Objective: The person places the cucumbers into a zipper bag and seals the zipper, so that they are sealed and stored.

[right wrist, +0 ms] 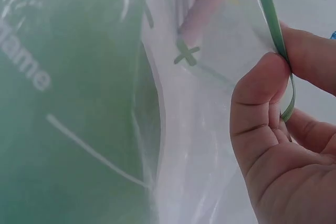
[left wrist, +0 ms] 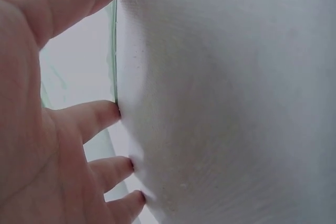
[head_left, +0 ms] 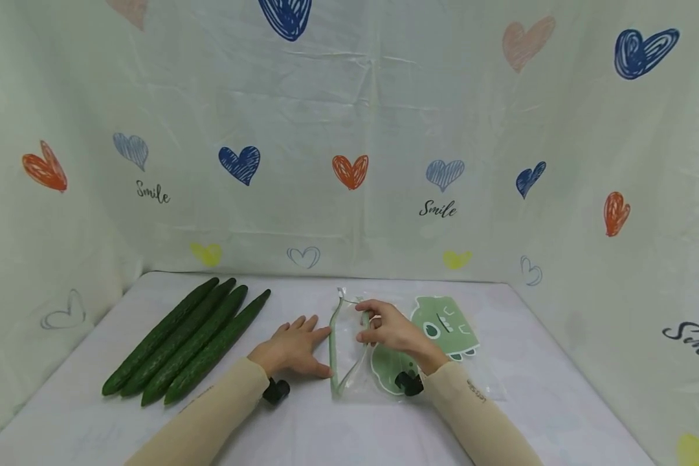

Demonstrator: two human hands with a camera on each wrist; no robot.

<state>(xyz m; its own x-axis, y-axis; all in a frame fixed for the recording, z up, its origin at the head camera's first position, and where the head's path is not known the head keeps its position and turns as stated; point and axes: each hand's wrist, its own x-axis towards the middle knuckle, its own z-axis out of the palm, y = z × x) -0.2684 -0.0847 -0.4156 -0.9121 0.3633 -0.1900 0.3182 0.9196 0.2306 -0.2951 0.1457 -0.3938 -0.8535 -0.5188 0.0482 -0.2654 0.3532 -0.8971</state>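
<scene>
A clear zip bag (head_left: 443, 375) with a green cartoon print lies on the table, its mouth toward the left and spread apart. My right hand (head_left: 390, 329) pinches the upper green edge strip (right wrist: 271, 14) of the mouth between thumb and finger, lifting it. With fingers spread, my left hand (head_left: 294, 349) rests on the table, thumb and fingertips at the lower green edge (left wrist: 114, 51). Left of that hand, several long dark green cucumbers (head_left: 210, 353) lie side by side at a slant.
A white cloth covers the table (head_left: 303, 433). Behind and at both sides hangs a pale curtain (head_left: 303, 213) printed with hearts and "Smile". Each wrist wears a small black camera, one visible beneath the left wrist (head_left: 276, 391).
</scene>
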